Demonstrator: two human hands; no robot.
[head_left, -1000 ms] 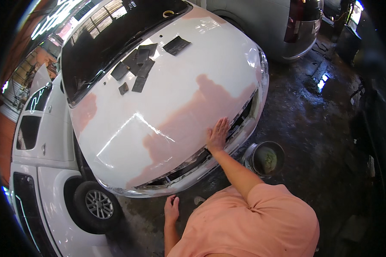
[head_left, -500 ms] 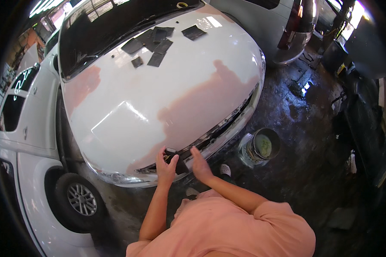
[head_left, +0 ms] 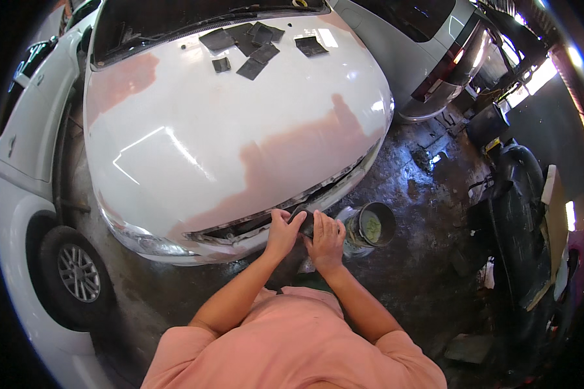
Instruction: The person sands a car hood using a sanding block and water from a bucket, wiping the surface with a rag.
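Observation:
Both hands meet in front of the white car's grille, gripping a dark piece of sandpaper (head_left: 303, 218) between them. My left hand (head_left: 282, 235) pinches it from the left with thumb and fingers. Closed over its right side, my right hand (head_left: 326, 241) has its fingers bent around the edge. Whether a block lies inside the sandpaper is hidden. Beyond the hands spreads the car hood (head_left: 194, 146), white with dull pinkish patches. Several dark sandpaper sheets (head_left: 244, 44) lie overlapping near the windshield, with one separate sheet (head_left: 311, 46) to their right.
A bucket (head_left: 384, 223) with greenish liquid stands on the wet floor (head_left: 415, 175), just right of my hands. Another light-coloured vehicle (head_left: 396, 52) is at the far right, and a white one (head_left: 29, 194) at the left. Dark car parts (head_left: 519, 214) are piled at the right.
My hands were apart at the grille, with the dark sheet by the left one; now they have come together on the sandpaper. My view has shifted to the right.

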